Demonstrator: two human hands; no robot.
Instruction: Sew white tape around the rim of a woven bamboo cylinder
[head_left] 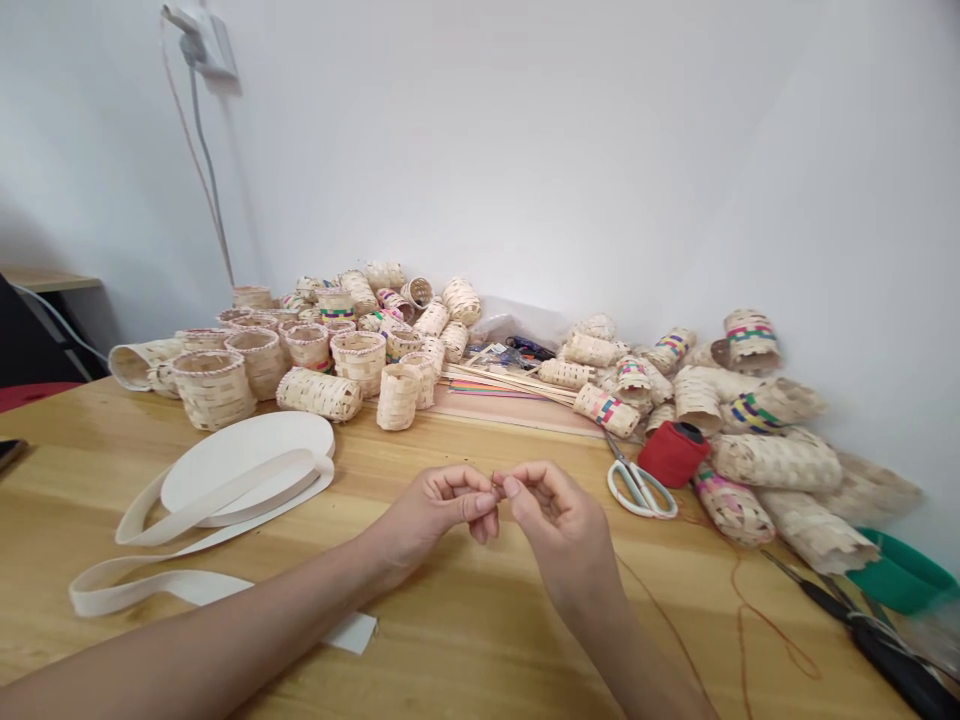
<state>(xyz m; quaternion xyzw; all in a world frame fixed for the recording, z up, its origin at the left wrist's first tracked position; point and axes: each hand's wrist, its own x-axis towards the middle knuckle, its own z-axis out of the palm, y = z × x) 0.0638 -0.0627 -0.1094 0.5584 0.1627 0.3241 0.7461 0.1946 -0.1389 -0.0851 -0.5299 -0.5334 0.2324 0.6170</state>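
1. Red spool (670, 456): one, beyond the right hand (566, 530), one pair of scissors (641, 492) beside it.
2. Both hands are nearly closed: right hand and left hand (442, 505) pinch at the fingertips — something thin (493, 481) between them, too small to identify.
3. Step in hand seems to be fine fingertip work; going on calls for a steady pinch.
4. One tape roll (232, 450), left of the hands; woven baskets (360, 362) ahead — dozens, overlapping, not exactly countable.
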